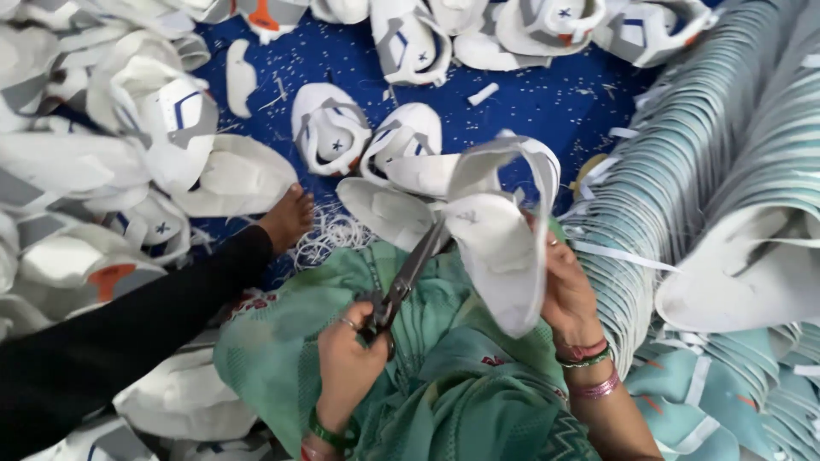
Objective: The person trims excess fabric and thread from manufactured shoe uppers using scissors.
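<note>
Green cloth (444, 384) covered the lap at lower centre; left hand (354, 358) clamped scissors (410, 273), right hand (568, 290) gripped a white upper (500, 248), steadying it for trimming.

A deep blue floor cloth (530, 102) covers the ground, speckled with pale trimmings. Heaps of white shoe uppers (77, 162) crowd one side, stacked teal pieces (683, 171) the other.

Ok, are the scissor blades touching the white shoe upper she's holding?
Touching. The head view shows the scissors, gripped by the left hand, with blade tips meeting the edge of the white shoe upper held in the right hand.
</note>
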